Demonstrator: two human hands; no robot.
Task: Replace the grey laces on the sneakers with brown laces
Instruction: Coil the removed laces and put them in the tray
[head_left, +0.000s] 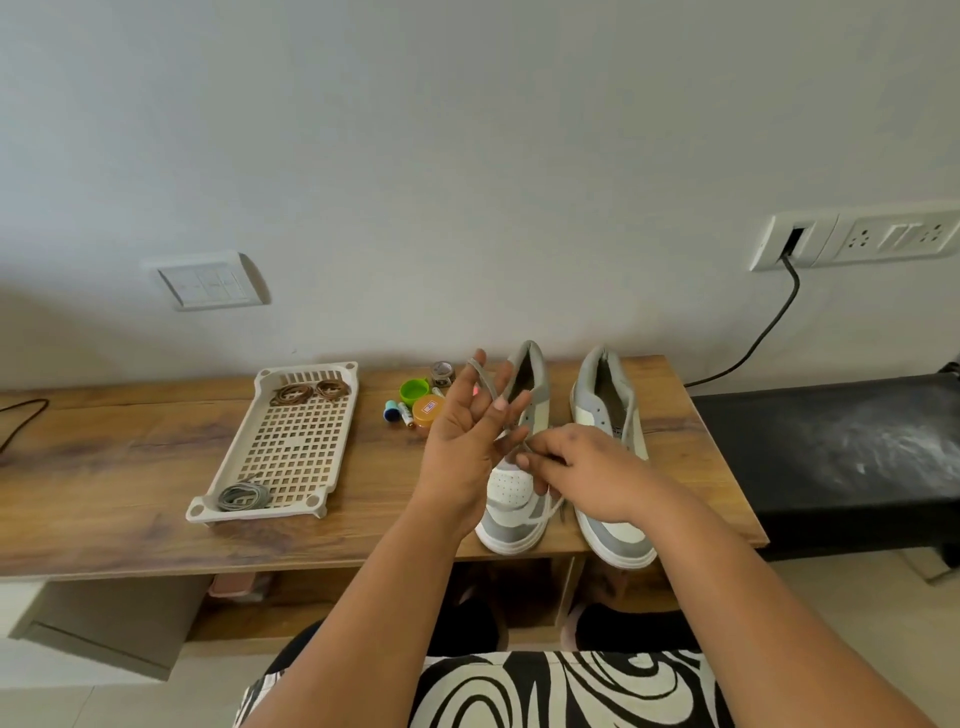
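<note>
Two grey and white sneakers stand side by side on the wooden table (130, 457), the left one (514, 514) partly behind my hands, the right one (608, 415) further right. My left hand (467, 431) is raised with fingers spread, and a grey lace (485, 384) loops over its fingertips. My right hand (576, 473) pinches the same lace low over the left sneaker. Another strand of grey lace (626, 415) hangs across the right sneaker. Two brown lace bundles (309, 392) lie at the far end of a beige perforated tray (291, 447). A coiled grey lace (244, 496) lies at its near end.
Small items sit behind the sneakers: a green lid (414, 389), an orange jar (427, 410), a tape roll (442, 371) and little tubes (397, 413). A black bench (831, 457) adjoins the table's right edge. A black cable (758, 338) hangs from the wall socket.
</note>
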